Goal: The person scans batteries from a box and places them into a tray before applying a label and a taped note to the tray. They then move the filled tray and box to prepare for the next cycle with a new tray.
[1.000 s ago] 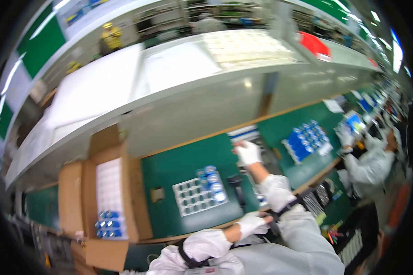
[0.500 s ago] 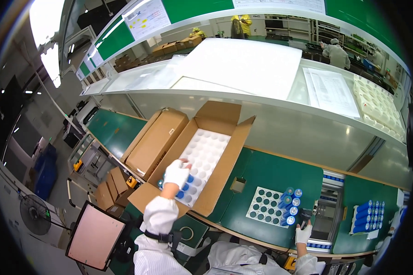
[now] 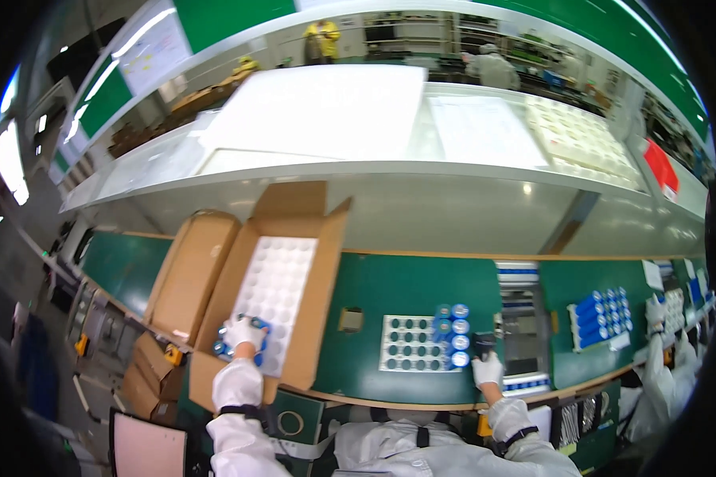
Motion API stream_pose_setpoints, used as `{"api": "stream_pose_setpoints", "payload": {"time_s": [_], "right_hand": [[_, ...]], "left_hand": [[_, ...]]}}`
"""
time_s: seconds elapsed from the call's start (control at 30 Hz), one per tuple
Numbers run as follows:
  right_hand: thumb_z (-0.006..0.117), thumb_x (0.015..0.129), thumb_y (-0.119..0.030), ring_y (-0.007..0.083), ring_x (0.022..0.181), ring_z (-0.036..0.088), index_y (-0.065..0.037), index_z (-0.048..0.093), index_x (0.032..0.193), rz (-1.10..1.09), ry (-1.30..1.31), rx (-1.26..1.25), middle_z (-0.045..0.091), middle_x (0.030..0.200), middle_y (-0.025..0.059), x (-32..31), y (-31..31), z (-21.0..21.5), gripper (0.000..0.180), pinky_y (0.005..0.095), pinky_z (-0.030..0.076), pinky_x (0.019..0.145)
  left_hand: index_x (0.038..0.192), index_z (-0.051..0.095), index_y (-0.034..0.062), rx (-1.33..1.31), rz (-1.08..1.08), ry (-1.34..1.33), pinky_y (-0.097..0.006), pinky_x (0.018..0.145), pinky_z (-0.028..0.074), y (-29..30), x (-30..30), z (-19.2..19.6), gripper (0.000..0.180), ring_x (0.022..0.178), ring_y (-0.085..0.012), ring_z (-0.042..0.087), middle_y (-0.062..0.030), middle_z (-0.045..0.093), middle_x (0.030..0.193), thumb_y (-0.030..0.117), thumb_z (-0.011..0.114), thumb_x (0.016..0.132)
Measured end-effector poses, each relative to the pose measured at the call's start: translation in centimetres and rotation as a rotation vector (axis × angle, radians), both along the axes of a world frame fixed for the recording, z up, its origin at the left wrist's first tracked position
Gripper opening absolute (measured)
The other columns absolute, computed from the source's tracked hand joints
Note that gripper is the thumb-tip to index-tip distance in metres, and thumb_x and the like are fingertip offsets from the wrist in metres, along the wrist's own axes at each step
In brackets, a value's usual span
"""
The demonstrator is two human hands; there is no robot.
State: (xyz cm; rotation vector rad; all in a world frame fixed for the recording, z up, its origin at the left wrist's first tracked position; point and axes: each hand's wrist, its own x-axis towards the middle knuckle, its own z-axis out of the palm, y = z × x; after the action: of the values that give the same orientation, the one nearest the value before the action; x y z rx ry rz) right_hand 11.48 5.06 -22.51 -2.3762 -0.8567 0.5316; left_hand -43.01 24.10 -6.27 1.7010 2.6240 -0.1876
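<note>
My left hand [image 3: 244, 332], in a white glove, reaches into an open cardboard box [image 3: 331, 262]. It is over several blue cylindrical cells [image 3: 264, 327] in the near left part of a white foam tray [image 3: 276, 278]; the fingers are partly hidden and blurred, so a grip cannot be made out. My right hand [image 3: 488, 370], gloved too, is closed round a dark handheld scanner [image 3: 484, 343]. Left of the scanner, several blue cells [image 3: 459, 343] stand upright in two columns at the right side of a white holder plate [image 3: 406, 343] with round holes.
A closed cardboard box [image 3: 191, 274] lies left of the open one. Beyond the scanner are a roller conveyor [image 3: 521, 326] and another group of blue cells [image 3: 601, 318]. A co-worker's gloved hand [image 3: 655, 312] is at far right. A shelf [image 3: 334, 171] runs along the back.
The view has turned right, so the scene sits further left. My left hand has come down closer onto the blue cells in the box. My right hand still holds the scanner beside the upright cells.
</note>
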Motion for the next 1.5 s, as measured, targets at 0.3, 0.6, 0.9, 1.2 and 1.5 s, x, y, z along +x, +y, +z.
{"api": "stream_pose_setpoints", "payload": {"time_s": [0.3,0.6,0.9,1.2,1.5], "right_hand": [[0.07,0.079,-0.012,0.0288,0.066,0.066,-0.001,0.061,0.108,0.008,0.041,0.161,0.068,0.083,0.016,0.4,0.1,-1.7,0.032,0.0398,0.051,0.061],[0.048,0.083,0.008,0.014,0.049,0.054,-0.006,0.052,0.11,-0.139,0.822,0.58,0.055,0.073,0.0046,3.4,-1.7,-0.9,0.031,0.0272,0.045,0.041],[0.075,0.071,-0.006,0.0254,0.069,0.064,0.003,0.06,0.087,0.228,0.124,0.631,0.067,0.078,0.0109,0.6,-5.4,9.5,0.024,0.0351,0.052,0.07],[0.073,0.067,-0.011,0.032,0.077,0.07,-0.006,0.067,0.091,0.538,0.117,0.522,0.069,0.081,0.0155,-1.3,-7.1,15.8,0.025,0.0353,0.055,0.069],[0.072,0.066,-0.005,0.027,0.076,0.071,-0.005,0.069,0.09,0.451,0.195,0.444,0.07,0.082,0.0146,-0.9,-9.4,15.1,0.024,0.0318,0.054,0.071]], "left_hand": [[0.104,0.067,-0.0007,0.631,-0.059,-0.502,-0.04,0.099,0.043,-0.6,-3.5,-3.4,0.053,0.114,-0.0336,0.054,-0.0187,0.062,0.116,0.025,0.088,0.062],[0.086,0.053,0.0082,1.036,0.596,-2.806,-0.045,0.072,0.054,-1.9,-2.7,-0.5,0.03,0.071,-0.0256,0.057,-0.0079,0.057,0.077,0.037,0.062,0.088],[0.089,0.053,0.0076,0.579,0.656,-2.558,-0.04,0.068,0.057,-6.2,15.1,13.5,0.033,0.073,-0.0265,0.062,-0.009,0.058,0.079,0.038,0.065,0.088],[0.107,0.055,0.008,-0.253,0.453,-2.535,-0.031,0.06,0.051,-7.1,27.2,11.2,0.034,0.072,-0.0168,0.059,-0.0051,0.058,0.086,0.033,0.069,0.09],[0.115,0.048,0.0088,-0.265,0.29,-2.153,-0.038,0.06,0.056,-10.4,31.0,9.9,0.042,0.075,-0.0237,0.063,-0.0106,0.06,0.096,0.041,0.063,0.093]]}}
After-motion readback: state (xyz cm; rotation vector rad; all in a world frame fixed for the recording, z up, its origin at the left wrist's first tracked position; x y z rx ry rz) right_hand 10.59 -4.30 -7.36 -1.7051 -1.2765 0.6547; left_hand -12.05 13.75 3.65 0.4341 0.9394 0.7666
